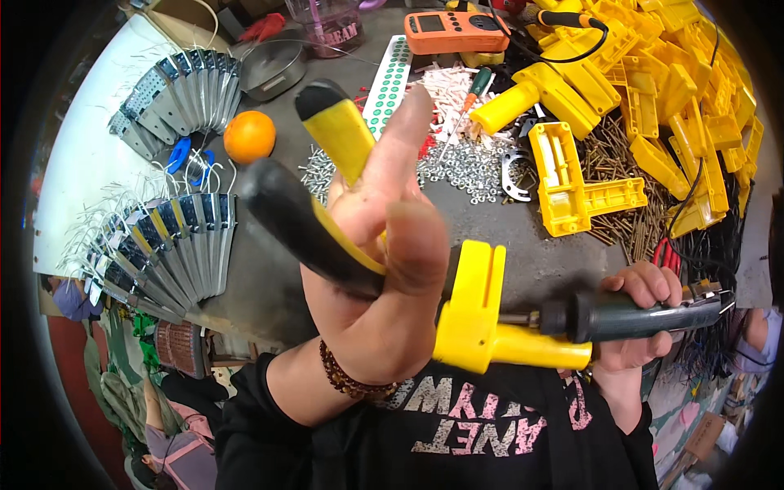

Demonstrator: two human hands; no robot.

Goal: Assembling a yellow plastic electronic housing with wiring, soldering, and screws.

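Observation:
Close to the camera, my left hand (384, 269) is closed round a pair of pliers with black and yellow handles (314, 224), which spread toward the upper left. Their jaws are hidden behind the hand. My right hand (641, 314) grips a dark power screwdriver (604, 317) lying almost level. Its shaft points left into a yellow plastic housing (474, 314), just right of my left hand. Whether the left fingers also touch that housing, I cannot tell. A beaded bracelet (347, 380) circles my left wrist.
Yellow plastic housings (653, 73) are heaped at the far right beside brass-coloured screws (625, 155). Small silver nuts (469, 171), an orange multimeter (457, 33) and a small screwdriver (474, 88) lie mid-table. Leftward are an orange (249, 137) and fanned metal strips with wires (175, 253).

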